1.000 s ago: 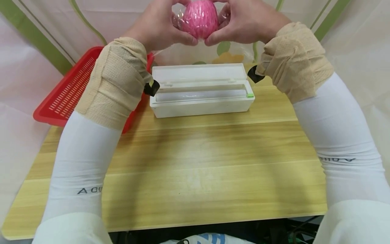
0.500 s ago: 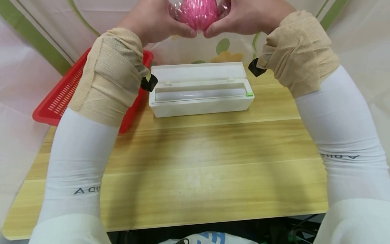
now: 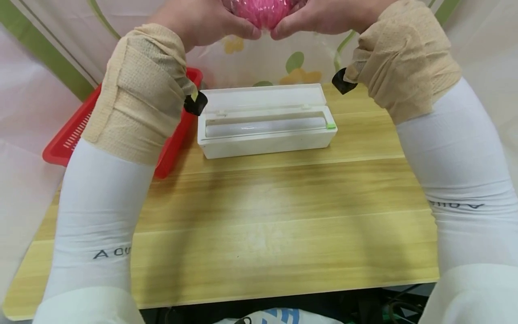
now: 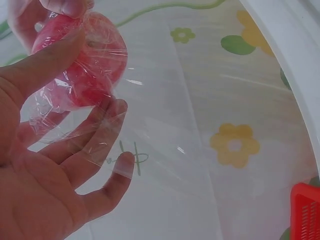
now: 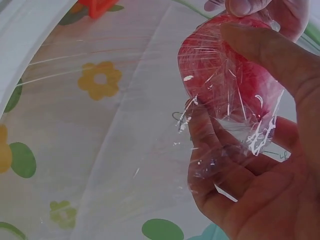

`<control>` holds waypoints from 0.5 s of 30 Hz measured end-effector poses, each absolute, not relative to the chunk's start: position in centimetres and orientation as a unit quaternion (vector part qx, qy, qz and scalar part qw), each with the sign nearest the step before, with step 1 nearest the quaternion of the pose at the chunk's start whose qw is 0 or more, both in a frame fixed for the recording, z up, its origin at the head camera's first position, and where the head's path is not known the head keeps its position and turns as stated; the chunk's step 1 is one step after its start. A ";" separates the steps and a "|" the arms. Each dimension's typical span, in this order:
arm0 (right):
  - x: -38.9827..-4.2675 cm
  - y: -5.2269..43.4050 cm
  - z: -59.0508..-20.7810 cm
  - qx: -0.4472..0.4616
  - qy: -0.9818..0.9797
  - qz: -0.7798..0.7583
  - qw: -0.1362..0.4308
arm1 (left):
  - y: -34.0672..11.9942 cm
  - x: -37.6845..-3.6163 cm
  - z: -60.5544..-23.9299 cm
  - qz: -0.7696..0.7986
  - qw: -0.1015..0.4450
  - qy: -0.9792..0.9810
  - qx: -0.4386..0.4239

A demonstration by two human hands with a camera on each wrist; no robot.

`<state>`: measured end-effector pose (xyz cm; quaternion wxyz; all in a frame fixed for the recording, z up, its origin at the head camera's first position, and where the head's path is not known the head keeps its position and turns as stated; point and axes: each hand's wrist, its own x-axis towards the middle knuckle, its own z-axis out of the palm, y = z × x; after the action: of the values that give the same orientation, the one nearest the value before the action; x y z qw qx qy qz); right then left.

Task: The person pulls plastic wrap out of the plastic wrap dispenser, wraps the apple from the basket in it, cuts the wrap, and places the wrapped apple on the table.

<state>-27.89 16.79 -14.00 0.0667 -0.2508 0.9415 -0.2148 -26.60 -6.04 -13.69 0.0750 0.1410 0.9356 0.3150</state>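
Held up between both hands at the top edge of the head view: a round pink-red fruit wrapped in crinkled clear plastic film [image 3: 265, 11], well above the table. Left hand [image 3: 202, 22] curled round the fruit's left side, thumb laid across its front and thumb tip almost meeting the other thumb beneath it; in the left wrist view, thumb pressed on the wrapped fruit [image 4: 85, 62] while the lower fingers [image 4: 107, 172] spread looser under a loose flap of film. Right hand [image 3: 323, 18] gripping the fruit's right side in the same way; in the right wrist view, thumb lying along the fruit [image 5: 227, 75] and fingers [image 5: 210, 145] curled under it with bunched film stuck across them. Tan elastic bandage wound round both wrists, a small black tab poking out of each wrap, white sleeves below. Directly beneath the hands, a long white plastic film dispenser box [image 3: 265, 135] standing with its lid open, a roll lying inside, a small green tab at its right end. Just left of the box, partly hidden behind the left forearm, a red slotted plastic basket [image 3: 66, 144]. Under both, a light wooden tabletop [image 3: 267, 216]; behind, a pale cloth printed with green leaves and yellow flowers.
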 end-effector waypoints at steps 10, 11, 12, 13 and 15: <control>-26.7 16.6 -13.9 -0.236 0.940 -0.230 0.082 | -7.2 -25.2 -13.4 0.306 0.074 0.936 0.157; -26.3 16.6 -13.9 -0.229 0.942 -0.231 0.083 | -7.4 -25.0 -13.5 0.310 0.074 0.934 0.164; -25.9 16.6 -14.0 -0.219 0.945 -0.228 0.084 | -7.5 -24.7 -13.6 0.308 0.070 0.934 0.165; -25.5 16.7 -14.0 -0.213 0.947 -0.224 0.083 | -7.7 -24.5 -13.8 0.310 0.070 0.933 0.168; -24.6 16.9 -14.1 -0.208 0.952 -0.212 0.076 | -8.2 -24.5 -14.4 0.313 0.075 0.930 0.178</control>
<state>-24.56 16.90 -14.10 0.0760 -0.2079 0.9518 -0.2123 -24.48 -8.16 -14.38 0.0753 0.1784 0.9299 0.3127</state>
